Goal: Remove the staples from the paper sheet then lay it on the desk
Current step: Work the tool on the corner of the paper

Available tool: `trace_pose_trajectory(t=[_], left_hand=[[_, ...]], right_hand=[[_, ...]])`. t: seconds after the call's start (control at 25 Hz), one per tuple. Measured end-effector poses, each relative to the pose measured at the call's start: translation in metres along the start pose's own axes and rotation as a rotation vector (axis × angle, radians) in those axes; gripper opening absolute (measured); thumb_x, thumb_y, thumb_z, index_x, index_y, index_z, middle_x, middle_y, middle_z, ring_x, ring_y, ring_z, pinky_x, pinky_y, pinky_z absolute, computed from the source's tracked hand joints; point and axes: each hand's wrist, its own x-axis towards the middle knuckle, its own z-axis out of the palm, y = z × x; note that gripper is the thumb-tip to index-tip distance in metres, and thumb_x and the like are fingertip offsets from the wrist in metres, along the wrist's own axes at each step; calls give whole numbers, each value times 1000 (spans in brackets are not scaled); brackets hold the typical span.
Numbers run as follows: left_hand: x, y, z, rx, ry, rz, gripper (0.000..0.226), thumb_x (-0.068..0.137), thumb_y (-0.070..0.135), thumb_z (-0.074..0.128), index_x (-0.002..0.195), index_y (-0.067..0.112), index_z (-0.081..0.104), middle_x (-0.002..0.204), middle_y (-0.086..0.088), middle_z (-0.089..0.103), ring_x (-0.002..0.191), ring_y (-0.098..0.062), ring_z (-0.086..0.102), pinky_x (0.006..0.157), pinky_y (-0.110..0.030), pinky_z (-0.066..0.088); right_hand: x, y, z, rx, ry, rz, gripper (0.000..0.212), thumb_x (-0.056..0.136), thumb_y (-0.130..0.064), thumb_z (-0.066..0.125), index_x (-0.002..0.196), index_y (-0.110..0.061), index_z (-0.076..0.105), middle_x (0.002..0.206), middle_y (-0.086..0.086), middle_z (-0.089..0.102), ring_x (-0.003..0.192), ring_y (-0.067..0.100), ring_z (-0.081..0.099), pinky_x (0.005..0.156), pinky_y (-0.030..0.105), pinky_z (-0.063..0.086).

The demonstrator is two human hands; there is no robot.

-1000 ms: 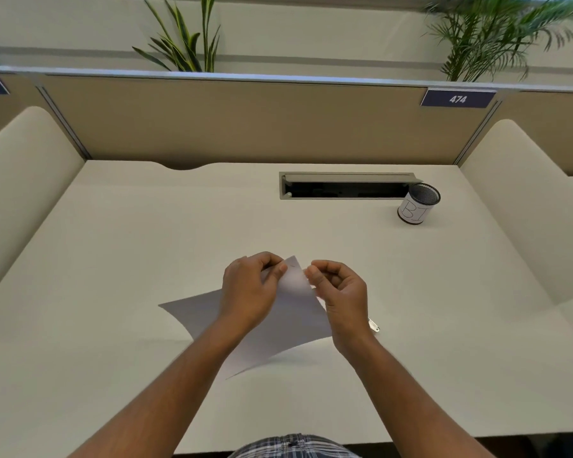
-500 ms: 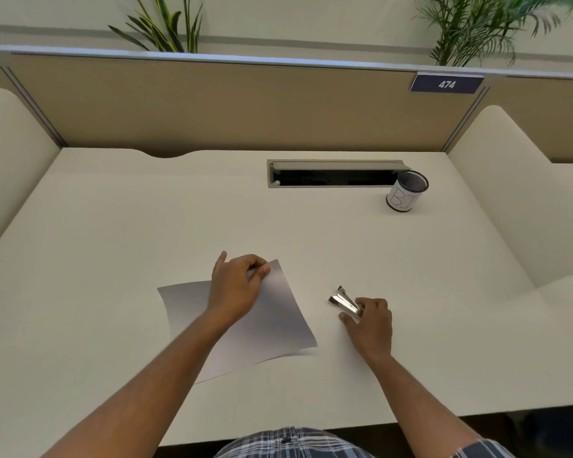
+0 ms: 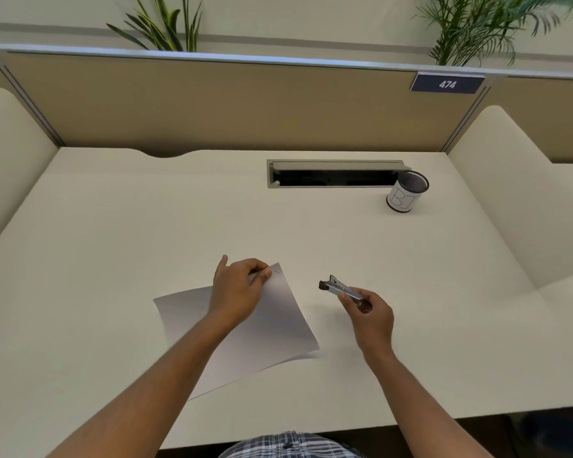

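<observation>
Left hand (image 3: 237, 287) pinching the paper sheet's (image 3: 272, 325) far corner (sheet on desk (image 3: 113, 226)), right hand (image 3: 372, 314) gripping staple remover (image 3: 339, 288).

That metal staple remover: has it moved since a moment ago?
Yes. The right hand has lifted the staple remover off the desk, nearer the paper sheet.

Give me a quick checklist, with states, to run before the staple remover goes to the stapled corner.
1. Staple remover held in right hand: ok.
2. Left hand pinning the paper sheet near its top corner: ok.
3. Staple visible at that corner: cannot tell, only a faint mark.
4. Remover's jaws open: cannot tell.
5. Bare desk between remover and corner: ok.
6. Mesh cup well out of the way: ok.
</observation>
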Motion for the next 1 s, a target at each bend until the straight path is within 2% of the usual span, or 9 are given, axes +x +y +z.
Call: trace_pose_trajectory(t=[0.16, 0.24, 0.32, 0.44, 0.56, 0.68, 0.8, 0.88, 1.0], left_hand=[[0, 3, -2, -45, -29, 12, 16, 97, 29, 61, 91, 23, 74, 93, 14, 75, 90, -4, 67, 125, -36, 8], [0, 6, -4, -51, -29, 14, 16, 97, 29, 61, 91, 23, 75, 94, 15, 75, 91, -3, 67, 125, -35, 8], [0, 9, -7, -57, -21, 18, 16, 97, 28, 62, 92, 23, 75, 94, 15, 75, 92, -4, 67, 125, -34, 8], [-1, 15, -11, -73, -10, 24, 15, 96, 28, 63, 92, 22, 76, 95, 14, 75, 92, -5, 68, 123, -31, 8], [-2, 21, -15, -83, -9, 51, 14, 95, 28, 65, 93, 22, 78, 97, 13, 77, 92, -7, 68, 118, -24, 18], [-4, 29, -19, -87, -10, 74, 13, 92, 27, 68, 96, 23, 80, 97, 13, 78, 92, -6, 68, 91, -14, 42], [-6, 37, -23, -36, -38, 119, 14, 92, 26, 68, 98, 22, 80, 98, 12, 78, 89, 0, 67, 78, -9, 44], [-6, 42, -24, 4, -32, 148, 14, 92, 26, 68, 98, 22, 80, 96, 10, 78, 87, -2, 68, 78, -11, 46], [-6, 48, -25, 41, -21, 166, 15, 92, 28, 67, 98, 23, 80, 94, 10, 78, 86, -7, 68, 86, -28, 53]], right_hand=[[-9, -41, 9, 347, -205, -38, 23, 89, -9, 77, 111, -8, 69, 102, 3, 80, 91, 10, 74, 89, 29, 55], [-12, -54, 16, 409, -251, -82, 25, 91, -14, 74, 114, -7, 68, 106, 6, 80, 101, 17, 75, 96, 35, 55], [-15, -63, 22, 420, -286, -111, 32, 92, -26, 69, 120, -10, 68, 102, 2, 79, 99, 22, 74, 95, 41, 56], [-18, -68, 27, 345, -368, -155, 34, 97, -34, 59, 126, -17, 68, 99, -5, 75, 89, 21, 70, 85, 43, 57], [-18, -70, 25, 226, -443, -253, 28, 103, -33, 55, 124, -22, 70, 104, -9, 74, 83, 14, 66, 76, 32, 55], [-17, -73, 23, 113, -505, -337, 23, 104, -32, 53, 116, -25, 72, 95, -5, 74, 81, 11, 62, 74, 22, 49], [-17, -80, 20, 48, -542, -411, 21, 100, -32, 58, 112, -22, 72, 92, -2, 75, 83, 12, 66, 77, 22, 52], [-17, -87, 17, -14, -543, -470, 22, 96, -33, 63, 112, -20, 70, 96, -7, 76, 91, 9, 71, 80, 22, 55], [-11, -96, 11, -197, -486, -684, 21, 96, -33, 68, 112, -19, 68, 105, -10, 74, 96, 9, 72, 78, 24, 58]])
